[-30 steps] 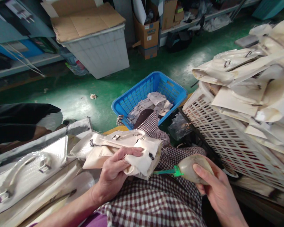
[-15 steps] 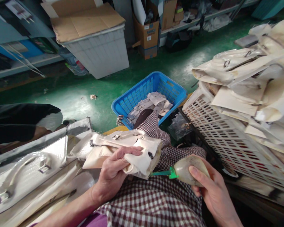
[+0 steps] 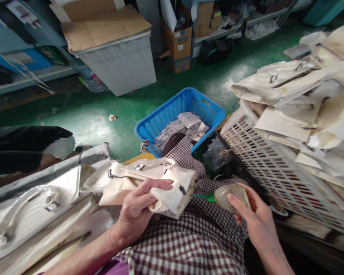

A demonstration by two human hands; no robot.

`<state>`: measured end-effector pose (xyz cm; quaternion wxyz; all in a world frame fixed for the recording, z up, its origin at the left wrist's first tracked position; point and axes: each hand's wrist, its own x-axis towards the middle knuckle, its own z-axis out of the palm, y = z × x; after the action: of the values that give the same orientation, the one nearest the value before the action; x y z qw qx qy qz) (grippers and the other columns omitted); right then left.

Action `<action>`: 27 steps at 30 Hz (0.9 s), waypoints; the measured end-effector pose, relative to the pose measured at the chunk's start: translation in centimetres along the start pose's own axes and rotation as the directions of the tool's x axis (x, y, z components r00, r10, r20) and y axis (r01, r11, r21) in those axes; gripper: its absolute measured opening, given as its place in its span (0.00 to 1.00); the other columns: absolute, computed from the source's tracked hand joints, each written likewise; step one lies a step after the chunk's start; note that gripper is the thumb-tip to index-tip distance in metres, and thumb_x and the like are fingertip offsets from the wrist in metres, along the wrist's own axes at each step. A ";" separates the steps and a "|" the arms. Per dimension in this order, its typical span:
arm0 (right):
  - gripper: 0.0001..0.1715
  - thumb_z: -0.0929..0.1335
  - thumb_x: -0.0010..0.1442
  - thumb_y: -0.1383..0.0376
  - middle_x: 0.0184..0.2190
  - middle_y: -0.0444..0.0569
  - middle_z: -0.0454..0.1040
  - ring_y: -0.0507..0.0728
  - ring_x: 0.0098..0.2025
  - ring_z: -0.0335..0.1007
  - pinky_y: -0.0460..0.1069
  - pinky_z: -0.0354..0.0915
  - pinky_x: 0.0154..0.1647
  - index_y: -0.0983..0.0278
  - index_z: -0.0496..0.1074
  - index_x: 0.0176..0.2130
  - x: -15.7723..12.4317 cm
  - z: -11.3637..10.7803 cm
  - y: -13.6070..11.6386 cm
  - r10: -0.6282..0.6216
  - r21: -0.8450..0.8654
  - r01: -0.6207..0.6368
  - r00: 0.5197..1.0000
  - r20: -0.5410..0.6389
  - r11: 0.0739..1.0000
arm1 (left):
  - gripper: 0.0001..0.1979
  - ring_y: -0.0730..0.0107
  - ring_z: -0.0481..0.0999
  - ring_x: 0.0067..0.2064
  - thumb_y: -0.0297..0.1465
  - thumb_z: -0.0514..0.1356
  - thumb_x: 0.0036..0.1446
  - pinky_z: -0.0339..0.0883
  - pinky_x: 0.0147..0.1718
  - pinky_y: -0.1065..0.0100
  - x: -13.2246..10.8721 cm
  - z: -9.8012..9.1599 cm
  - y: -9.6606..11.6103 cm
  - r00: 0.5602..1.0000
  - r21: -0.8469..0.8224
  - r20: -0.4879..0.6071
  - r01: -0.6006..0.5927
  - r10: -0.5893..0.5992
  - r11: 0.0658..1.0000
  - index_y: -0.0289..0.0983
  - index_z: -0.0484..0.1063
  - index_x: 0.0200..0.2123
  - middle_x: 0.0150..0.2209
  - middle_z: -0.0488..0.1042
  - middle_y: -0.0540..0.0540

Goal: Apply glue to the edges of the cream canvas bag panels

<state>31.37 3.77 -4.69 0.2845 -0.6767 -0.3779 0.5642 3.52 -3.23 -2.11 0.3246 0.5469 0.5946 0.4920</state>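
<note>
A cream fabric bag piece (image 3: 163, 187) with small metal fittings is lying across the person's checked lap, and the left hand (image 3: 137, 210) is clamping it, fingers curled over the folded cloth. The right hand (image 3: 250, 221) is gripping a rounded, pale squeeze bottle (image 3: 231, 193) – its green nozzle pointing at the cloth, the tip hidden behind it. Beyond, a blue basket (image 3: 172, 110) is holding grey scraps; a white slatted crate (image 3: 275, 172) is carrying stacked cream pieces.

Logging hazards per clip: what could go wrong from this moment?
The green nozzle of the squeeze bottle in the right hand points at the cream bag gripped by the left hand; a hard squeeze might stain the checked apron. The heaped white crate could shed bags.
</note>
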 end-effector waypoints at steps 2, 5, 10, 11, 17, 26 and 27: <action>0.34 0.77 0.47 0.45 0.35 0.46 0.77 0.53 0.24 0.64 0.47 0.64 0.18 0.59 0.72 0.48 0.0 0.0 0.0 -0.021 -0.029 0.021 1.000 0.003 0.999 | 0.06 0.56 0.83 0.47 0.28 0.63 0.62 0.78 0.46 0.64 0.0 0.1 0.0 1.000 0.003 0.004 -0.011 0.011 1.000 0.38 0.82 0.39 0.41 0.83 0.39; 0.35 0.77 0.47 0.45 0.36 0.48 0.77 0.55 0.26 0.66 0.47 0.65 0.19 0.59 0.71 0.49 0.1 -0.2 0.3 -0.033 -0.042 0.033 0.999 -0.001 0.999 | 0.07 0.55 0.83 0.47 0.31 0.62 0.63 0.78 0.46 0.63 0.1 0.1 0.0 0.999 -0.052 0.002 0.048 -0.048 0.998 0.38 0.82 0.40 0.41 0.83 0.38; 0.34 0.78 0.46 0.48 0.35 0.48 0.76 0.55 0.27 0.65 0.46 0.62 0.17 0.59 0.72 0.48 -0.5 -0.2 0.4 -0.015 0.112 0.015 1.000 0.001 0.994 | 0.07 0.56 0.82 0.48 0.31 0.63 0.61 0.78 0.44 0.67 0.0 0.1 -0.2 0.983 -0.166 -0.011 0.177 -0.181 0.970 0.39 0.82 0.39 0.41 0.83 0.40; 0.34 0.78 0.46 0.49 0.34 0.47 0.76 0.55 0.27 0.64 0.46 0.61 0.17 0.59 0.72 0.48 -0.7 -0.1 0.3 -0.004 0.135 0.001 1.000 0.019 0.991 | 0.06 0.56 0.82 0.48 0.31 0.64 0.61 0.78 0.44 0.68 0.0 0.1 -0.2 0.982 -0.172 -0.010 0.184 -0.188 0.968 0.39 0.83 0.39 0.41 0.83 0.40; 0.32 0.78 0.46 0.49 0.32 0.44 0.75 0.53 0.26 0.62 0.45 0.59 0.16 0.58 0.73 0.47 -1.2 0.5 0.2 0.019 0.158 -0.025 0.999 0.040 0.987 | 0.08 0.58 0.83 0.47 0.28 0.62 0.61 0.78 0.43 0.70 0.0 0.2 0.0 0.985 -0.160 -0.014 0.167 -0.172 0.973 0.39 0.83 0.39 0.42 0.83 0.41; 0.35 0.77 0.47 0.46 0.36 0.47 0.78 0.58 0.30 0.70 0.49 0.65 0.23 0.58 0.71 0.49 0.8 -0.2 2.0 -0.070 -0.045 0.069 0.997 -0.017 0.997 | 0.08 0.58 0.83 0.47 0.26 0.63 0.60 0.79 0.42 0.70 0.1 0.2 0.0 0.994 -0.109 0.002 0.108 -0.108 0.988 0.39 0.82 0.40 0.42 0.83 0.41; 0.35 0.76 0.47 0.45 0.38 0.48 0.78 0.59 0.32 0.71 0.50 0.66 0.26 0.58 0.71 0.49 0.9 -0.3 2.3 -0.091 -0.072 0.089 0.996 -0.022 0.993 | 0.08 0.59 0.83 0.47 0.26 0.63 0.60 0.78 0.43 0.71 0.1 0.2 -0.1 0.995 -0.097 0.005 0.096 -0.096 0.991 0.39 0.82 0.40 0.42 0.83 0.41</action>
<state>32.14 3.29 -7.01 0.2901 -0.6758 -0.4243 0.5284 3.64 -3.09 -2.25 0.3741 0.5011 0.5958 0.5040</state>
